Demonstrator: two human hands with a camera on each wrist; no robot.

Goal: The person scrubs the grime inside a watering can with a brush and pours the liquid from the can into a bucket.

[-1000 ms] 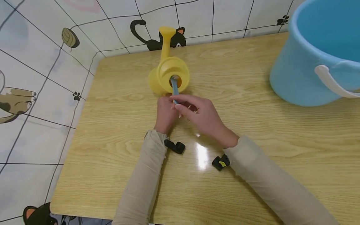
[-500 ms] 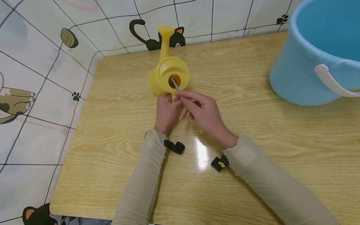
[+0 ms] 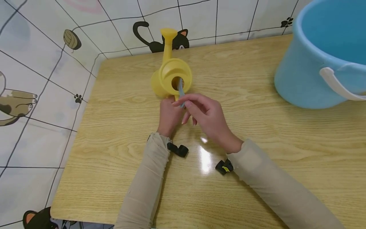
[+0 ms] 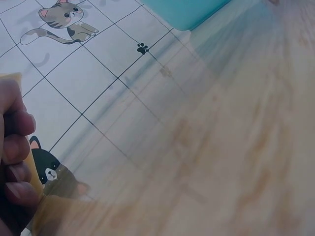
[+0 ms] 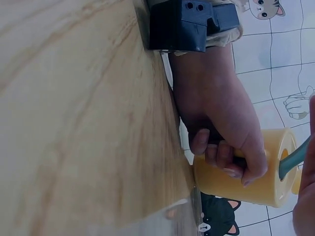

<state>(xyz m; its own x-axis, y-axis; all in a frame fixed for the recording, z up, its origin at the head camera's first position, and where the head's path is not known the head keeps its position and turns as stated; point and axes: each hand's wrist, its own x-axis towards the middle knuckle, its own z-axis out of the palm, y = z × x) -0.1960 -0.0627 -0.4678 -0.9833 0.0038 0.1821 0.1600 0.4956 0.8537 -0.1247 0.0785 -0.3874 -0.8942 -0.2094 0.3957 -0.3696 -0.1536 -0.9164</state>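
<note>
A yellow watering can [image 3: 162, 81] stands on the table, its spout toward the wall and its round opening facing the person. The left hand [image 3: 168, 116] grips its handle, and the right wrist view shows those fingers [image 5: 224, 155] curled round it. Between thumb and index finger, the right hand [image 3: 210, 114] pinches a slim blue-grey stick-like handle [image 3: 181, 87]. That handle reaches into the can's opening, and its lower end is hidden inside. In the left wrist view, the left hand's curled fingers [image 4: 17, 147] show at the left edge.
A large light-blue bucket [image 3: 308, 76] with a white handle [image 3: 337, 84] stands on the right of the wooden table [image 3: 114, 152]. Tiled walls [image 3: 228, 19] with cat drawings border the table at the back and left. Each wrist wears a black camera [image 3: 178, 149].
The right hand has shifted slightly right. The slim handle, earlier leaning left into the opening, now stands near the opening's right side. The left hand and watering can stay in place.
</note>
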